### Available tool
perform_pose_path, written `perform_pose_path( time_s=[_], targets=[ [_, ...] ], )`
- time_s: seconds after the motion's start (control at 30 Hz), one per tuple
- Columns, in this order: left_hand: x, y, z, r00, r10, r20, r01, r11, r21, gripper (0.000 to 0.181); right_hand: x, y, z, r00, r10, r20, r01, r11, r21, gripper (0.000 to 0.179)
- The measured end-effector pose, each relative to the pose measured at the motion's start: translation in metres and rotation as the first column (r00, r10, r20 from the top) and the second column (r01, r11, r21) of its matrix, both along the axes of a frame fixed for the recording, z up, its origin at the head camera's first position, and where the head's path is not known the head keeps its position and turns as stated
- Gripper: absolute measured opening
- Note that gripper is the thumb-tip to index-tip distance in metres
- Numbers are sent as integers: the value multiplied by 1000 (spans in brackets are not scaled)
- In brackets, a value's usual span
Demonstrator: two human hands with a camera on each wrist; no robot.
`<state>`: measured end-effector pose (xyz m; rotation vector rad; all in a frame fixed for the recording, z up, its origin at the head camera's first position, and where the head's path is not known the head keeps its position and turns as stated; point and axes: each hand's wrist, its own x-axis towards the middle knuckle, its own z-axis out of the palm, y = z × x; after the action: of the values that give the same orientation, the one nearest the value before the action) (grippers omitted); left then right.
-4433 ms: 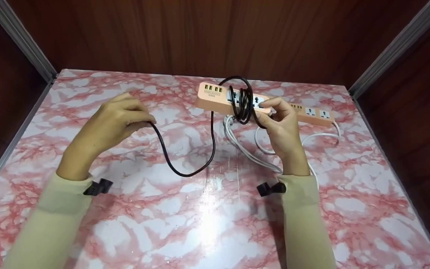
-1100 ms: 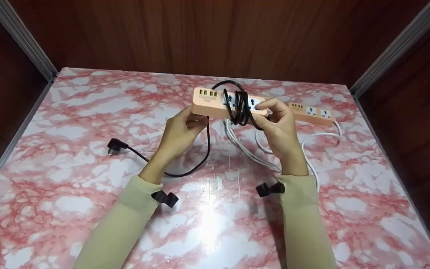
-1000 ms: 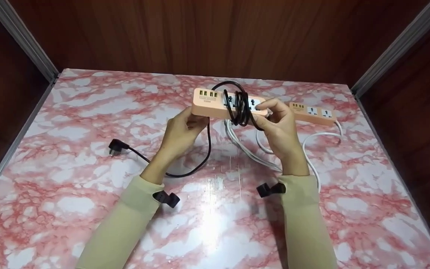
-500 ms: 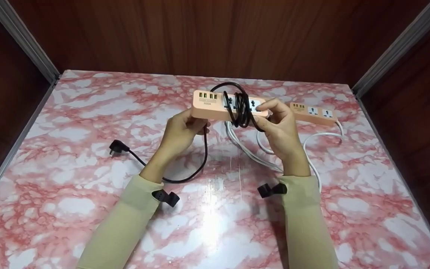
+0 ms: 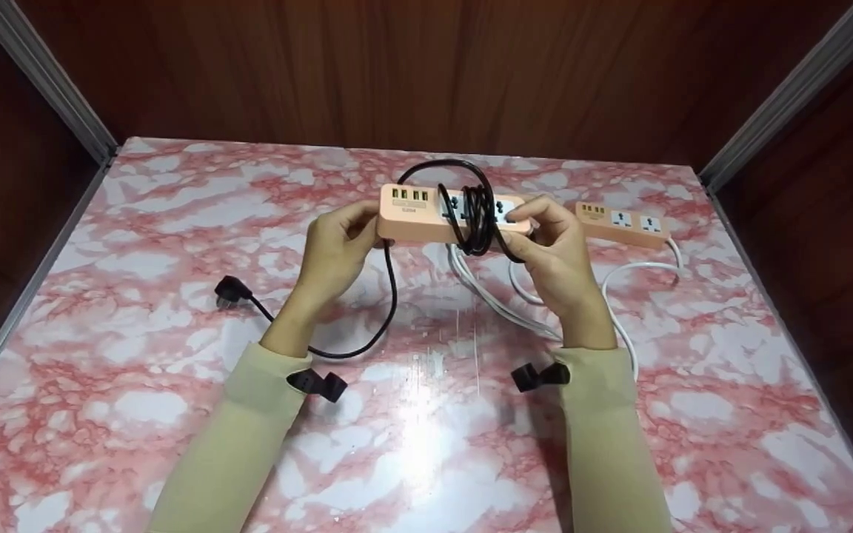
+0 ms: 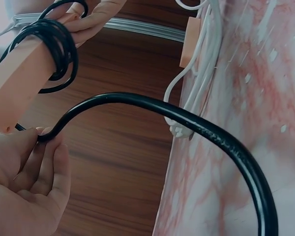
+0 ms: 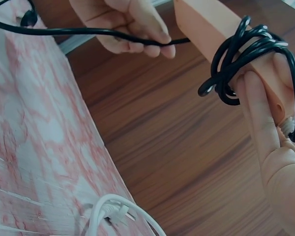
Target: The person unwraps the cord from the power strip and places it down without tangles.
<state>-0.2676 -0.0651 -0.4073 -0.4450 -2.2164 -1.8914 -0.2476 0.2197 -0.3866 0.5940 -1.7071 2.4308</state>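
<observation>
- Head view: a person holds a strip (image 5: 415,226) in the air above the far half of the table (image 5: 145,407), black cord (image 5: 478,222) wound around it. The right hand (image 5: 558,255) grips its right end, thumb on the near side; the left hand (image 5: 334,248) is at the left end. Count: two hands, one plug (image 5: 230,291) at left, and two strips, the second strip (image 5: 623,235) lying far right with white cord (image 5: 497,305) trailing near. The held strip shows four USB ports.

- Left wrist view: thumb and fingertips of the left hand pinch one run of black cord just beside the strip's end; whether they also touch the strip cannot be told. The cord looks bendy, springy and smooth, likely to uncoil if let go; a pinch near the strip should control it.

- Right wrist view: the right hand's fingers lie along the strip beside the loops, too overlapped to count. The strip looks rigid, fairly light and a little slick, best held by its ends, clear of the coil.
</observation>
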Motion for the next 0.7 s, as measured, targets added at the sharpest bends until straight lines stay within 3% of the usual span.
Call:
perform_pose_path(
  time_s=[0.47, 0.7],
  targets=[
    [3, -13, 16, 992, 110, -61, -111, 994, -3, 23, -1, 1, -1, 1000, 9, -9, -9, 1000, 3, 25],
    [7, -16, 24, 979, 155, -131, -156, 988, -2, 19, -1, 0, -1, 1000, -7, 1, 7, 1000, 18, 29]
  ],
)
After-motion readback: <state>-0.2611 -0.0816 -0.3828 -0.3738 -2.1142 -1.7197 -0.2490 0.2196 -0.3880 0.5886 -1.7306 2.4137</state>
